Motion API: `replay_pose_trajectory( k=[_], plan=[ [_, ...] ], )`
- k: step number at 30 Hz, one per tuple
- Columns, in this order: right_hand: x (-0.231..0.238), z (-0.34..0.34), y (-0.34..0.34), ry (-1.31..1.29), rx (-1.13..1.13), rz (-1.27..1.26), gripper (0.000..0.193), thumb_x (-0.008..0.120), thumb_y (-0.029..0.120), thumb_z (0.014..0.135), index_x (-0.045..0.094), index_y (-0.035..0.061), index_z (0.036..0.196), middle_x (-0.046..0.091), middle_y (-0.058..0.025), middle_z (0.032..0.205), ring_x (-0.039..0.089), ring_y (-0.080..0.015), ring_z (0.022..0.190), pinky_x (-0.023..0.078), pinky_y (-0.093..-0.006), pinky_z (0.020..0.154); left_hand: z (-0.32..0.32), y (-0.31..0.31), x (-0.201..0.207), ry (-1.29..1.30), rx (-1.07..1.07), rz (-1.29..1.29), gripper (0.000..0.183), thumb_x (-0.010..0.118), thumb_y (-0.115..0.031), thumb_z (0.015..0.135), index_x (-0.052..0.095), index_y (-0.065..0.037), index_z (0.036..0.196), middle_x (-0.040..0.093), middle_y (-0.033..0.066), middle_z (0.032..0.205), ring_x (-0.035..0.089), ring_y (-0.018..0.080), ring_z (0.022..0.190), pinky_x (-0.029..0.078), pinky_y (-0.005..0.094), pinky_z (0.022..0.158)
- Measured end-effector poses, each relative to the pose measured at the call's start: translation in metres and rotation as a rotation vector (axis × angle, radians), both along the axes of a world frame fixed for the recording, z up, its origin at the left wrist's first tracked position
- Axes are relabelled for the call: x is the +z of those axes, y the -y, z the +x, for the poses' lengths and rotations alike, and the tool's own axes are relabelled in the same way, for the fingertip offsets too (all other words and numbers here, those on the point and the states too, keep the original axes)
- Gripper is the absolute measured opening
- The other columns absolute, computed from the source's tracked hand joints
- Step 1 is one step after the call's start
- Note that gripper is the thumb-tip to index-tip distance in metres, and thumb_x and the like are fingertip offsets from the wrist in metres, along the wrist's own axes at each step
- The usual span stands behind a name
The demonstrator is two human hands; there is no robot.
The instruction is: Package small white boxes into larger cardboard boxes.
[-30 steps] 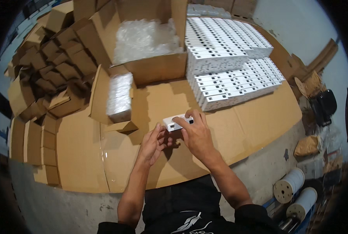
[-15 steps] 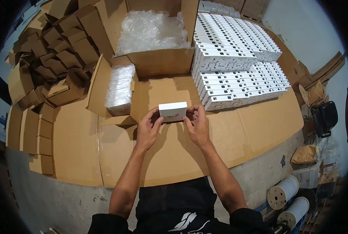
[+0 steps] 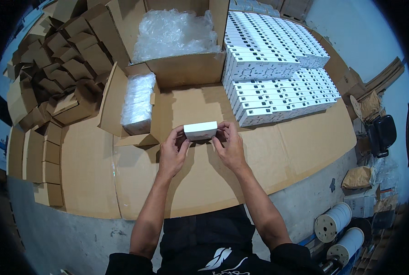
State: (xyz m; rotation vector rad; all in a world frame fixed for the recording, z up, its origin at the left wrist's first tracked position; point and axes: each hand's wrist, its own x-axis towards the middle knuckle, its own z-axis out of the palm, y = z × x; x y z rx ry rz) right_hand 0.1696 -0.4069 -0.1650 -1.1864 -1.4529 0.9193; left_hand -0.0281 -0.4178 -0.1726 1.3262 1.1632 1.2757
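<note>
A small flat white box (image 3: 200, 130) is held between my two hands above the cardboard-covered table. My left hand (image 3: 173, 151) grips its left end, thumb on the near face. At the other end my right hand (image 3: 229, 145) holds it the same way. The box is tilted, so its plain white long side faces up and the printed front is mostly turned from view. To the left of the hands, an open carton (image 3: 156, 112) holds a row of plastic-wrapped items (image 3: 138, 104). Stacks of white boxes (image 3: 278, 68) stand to the right.
Behind the hands a large open carton (image 3: 190, 71) holds clear plastic bags (image 3: 176, 34). Many open brown cartons (image 3: 76, 59) are piled at the far left, with small ones (image 3: 52, 153) along the left edge. Cable reels (image 3: 333, 222) stand on the floor at lower right.
The white box has tipped, so its printed front shows less and its upper side shows more. Both hands keep hold of it, shifted very slightly left.
</note>
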Motion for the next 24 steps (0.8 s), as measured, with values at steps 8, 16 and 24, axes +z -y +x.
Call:
replay_pose_trajectory(
  k=[8, 16, 24],
  plan=[
    [-0.001, 0.014, 0.026, 0.913, 0.026, 0.186, 0.063, 0.063, 0.022, 0.092, 0.039, -0.0005, 0.146, 0.039, -0.0211, 0.153, 0.033, -0.0374, 0.145, 0.026, -0.0529, 0.118, 0.007, 0.014, 0.029, -0.270, 0.226, 0.266, 0.050, 0.061, 0.001, 0.085, 0.050, 0.004, 0.134, 0.059, 0.0186, 0.129, 0.056, 0.0305, 0.125, 0.045, 0.0407, 0.108],
    [-0.003, 0.016, 0.027, 0.995, 0.043, 0.094, 0.065, 0.057, 0.034, 0.095, 0.039, 0.0020, 0.149, 0.035, -0.0169, 0.157, 0.029, -0.0357, 0.147, 0.022, -0.0542, 0.120, 0.044, -0.071, 0.120, -0.420, 0.407, 0.568, 0.027, 0.061, -0.004, 0.087, 0.061, 0.001, 0.113, 0.062, 0.0167, 0.113, 0.061, 0.0332, 0.108, 0.047, 0.0403, 0.097],
    [0.010, 0.010, 0.028, 0.985, 0.044, 0.140, 0.068, 0.055, 0.035, 0.093, 0.037, 0.0023, 0.150, 0.036, -0.0168, 0.157, 0.031, -0.0367, 0.146, 0.022, -0.0573, 0.118, 0.022, -0.270, 0.184, -0.666, 0.472, 0.609, 0.032, 0.069, -0.013, 0.083, 0.065, -0.003, 0.113, 0.062, 0.0186, 0.115, 0.057, 0.0369, 0.112, 0.048, 0.0439, 0.098]
  ],
)
